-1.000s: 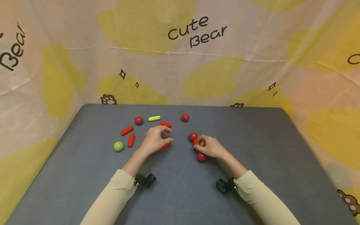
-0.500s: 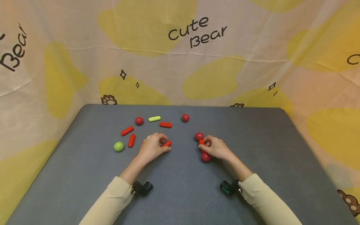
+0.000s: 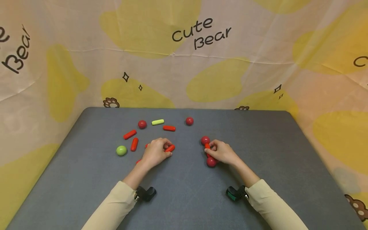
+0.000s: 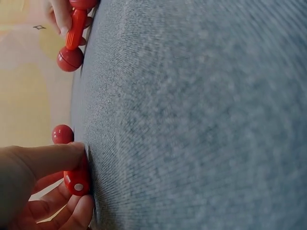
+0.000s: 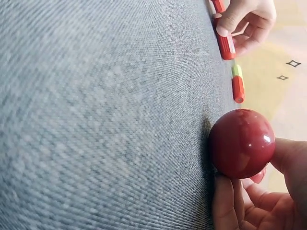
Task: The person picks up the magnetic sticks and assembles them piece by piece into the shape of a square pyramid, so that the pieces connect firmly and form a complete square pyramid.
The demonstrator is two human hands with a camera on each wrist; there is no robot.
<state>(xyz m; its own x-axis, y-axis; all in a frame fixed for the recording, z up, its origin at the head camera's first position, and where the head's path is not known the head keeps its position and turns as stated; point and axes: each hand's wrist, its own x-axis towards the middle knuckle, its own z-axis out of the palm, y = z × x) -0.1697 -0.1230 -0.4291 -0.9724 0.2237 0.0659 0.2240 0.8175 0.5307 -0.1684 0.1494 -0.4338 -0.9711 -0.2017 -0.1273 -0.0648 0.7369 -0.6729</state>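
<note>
Between thumb and fingers, my left hand (image 3: 156, 153) pinches a red rod (image 3: 170, 148) lying on the grey table; the left wrist view shows the rod's end (image 4: 77, 182) with a pale dot. My right hand (image 3: 223, 151) grips another red rod (image 3: 207, 149), which has a red ball (image 3: 205, 140) at its far end and a second red ball (image 3: 211, 162) at its near end. Seen from the right wrist, the near ball (image 5: 242, 143) hides most of that rod. Parts of red pieces (image 3: 138, 161) show beside my left hand and wrist, mostly covered.
On the table (image 3: 184, 198), a green ball (image 3: 121, 150), red rods (image 3: 134, 144) and a red ball (image 3: 142, 124) lie to the left. Farther back are a yellow-green rod (image 3: 157, 122), a red rod (image 3: 169, 128) and a red ball (image 3: 189, 121). A patterned cloth hangs behind.
My right hand has moved right with the rod and both balls. My left hand has come down slightly and taken hold of the red rod, uncovering the red rod behind it.
</note>
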